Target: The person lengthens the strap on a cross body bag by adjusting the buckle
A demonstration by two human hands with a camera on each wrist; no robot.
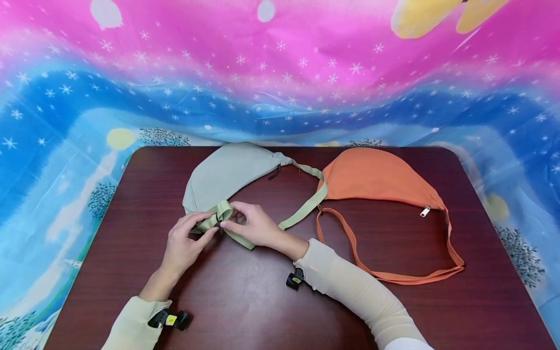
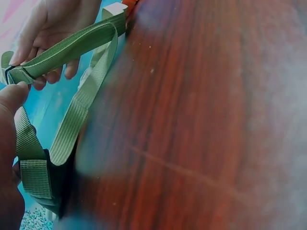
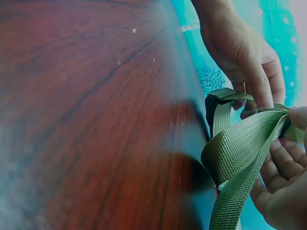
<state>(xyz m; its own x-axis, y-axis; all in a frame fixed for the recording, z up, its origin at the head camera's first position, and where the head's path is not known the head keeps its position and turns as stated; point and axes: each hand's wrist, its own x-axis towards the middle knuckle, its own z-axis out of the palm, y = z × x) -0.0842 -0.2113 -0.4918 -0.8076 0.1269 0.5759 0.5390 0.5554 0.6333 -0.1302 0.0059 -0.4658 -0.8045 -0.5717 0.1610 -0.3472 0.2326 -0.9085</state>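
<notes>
A pale grey-green sling bag (image 1: 227, 172) lies at the back left of the table, its light green webbing strap (image 1: 306, 208) looping round to both hands. My left hand (image 1: 183, 245) pinches the strap near the bag's lower corner. Close beside it, my right hand (image 1: 258, 226) pinches the same strap between thumb and fingers, where a small loop of webbing stands up. In the left wrist view, a thin dark band or slider (image 2: 9, 73) crosses the strap at the fingertips. The right wrist view shows the webbing (image 3: 240, 143) folded double between the hands; fingers partly hide the pinched spot.
An orange sling bag (image 1: 376, 175) with a silver zip pull (image 1: 425, 211) and an orange strap (image 1: 393, 278) lies at the right, touching the green strap. Under everything is a dark reddish-brown wooden table (image 1: 245, 306). A printed pink and blue cloth (image 1: 280, 73) hangs behind.
</notes>
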